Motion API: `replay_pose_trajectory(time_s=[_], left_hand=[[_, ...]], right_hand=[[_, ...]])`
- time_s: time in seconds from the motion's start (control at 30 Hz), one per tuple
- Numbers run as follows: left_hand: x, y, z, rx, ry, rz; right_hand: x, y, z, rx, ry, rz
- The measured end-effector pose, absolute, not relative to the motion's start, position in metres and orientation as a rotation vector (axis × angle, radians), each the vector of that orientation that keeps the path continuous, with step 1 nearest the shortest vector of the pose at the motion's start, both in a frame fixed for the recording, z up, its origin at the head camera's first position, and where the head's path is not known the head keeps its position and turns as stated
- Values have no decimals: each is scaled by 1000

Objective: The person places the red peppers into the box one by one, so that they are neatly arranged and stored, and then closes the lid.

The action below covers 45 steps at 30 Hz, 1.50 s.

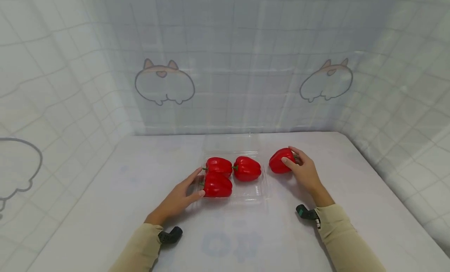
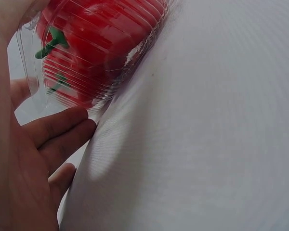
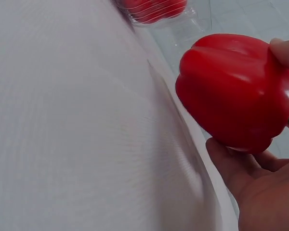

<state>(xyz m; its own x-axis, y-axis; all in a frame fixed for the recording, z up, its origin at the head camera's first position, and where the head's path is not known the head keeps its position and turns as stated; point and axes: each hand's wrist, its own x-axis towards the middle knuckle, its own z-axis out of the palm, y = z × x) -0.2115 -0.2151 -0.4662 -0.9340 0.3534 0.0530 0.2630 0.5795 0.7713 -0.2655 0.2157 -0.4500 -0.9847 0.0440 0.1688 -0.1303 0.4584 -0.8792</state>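
Note:
A clear plastic box (image 1: 246, 192) on the table holds three red bell peppers: one pepper (image 1: 218, 166) at back left, another (image 1: 217, 186) at front left, and a third (image 1: 247, 169) at back right. My left hand (image 1: 181, 195) rests against the box's left side, thumb and fingers spread along its rim. In the left wrist view, green stems (image 2: 55, 43) show through the ribbed wall. To the right of the box, my right hand (image 1: 305, 171) grips another red bell pepper (image 3: 236, 91) between thumb and fingers, raised above the table in the right wrist view.
The box's clear lid (image 1: 230, 143) stands open behind it. White table cloth (image 1: 158, 154) lies under everything, and tiled-pattern curtains (image 1: 228, 68) rise at the back and both sides. Dark wrist devices (image 1: 170, 236) sit by both sleeves.

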Motion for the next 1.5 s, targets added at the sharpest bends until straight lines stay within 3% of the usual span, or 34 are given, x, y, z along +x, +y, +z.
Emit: replay_pose_trajectory(time_s=[1.2, 1.5], left_hand=[[-213, -215, -472, 512, 2690, 1302], [-212, -214, -470, 487, 2707, 1295]], right_hand=[[-263, 214, -451, -75, -2489, 1797], [-264, 209, -449, 29, -2535, 1785]])
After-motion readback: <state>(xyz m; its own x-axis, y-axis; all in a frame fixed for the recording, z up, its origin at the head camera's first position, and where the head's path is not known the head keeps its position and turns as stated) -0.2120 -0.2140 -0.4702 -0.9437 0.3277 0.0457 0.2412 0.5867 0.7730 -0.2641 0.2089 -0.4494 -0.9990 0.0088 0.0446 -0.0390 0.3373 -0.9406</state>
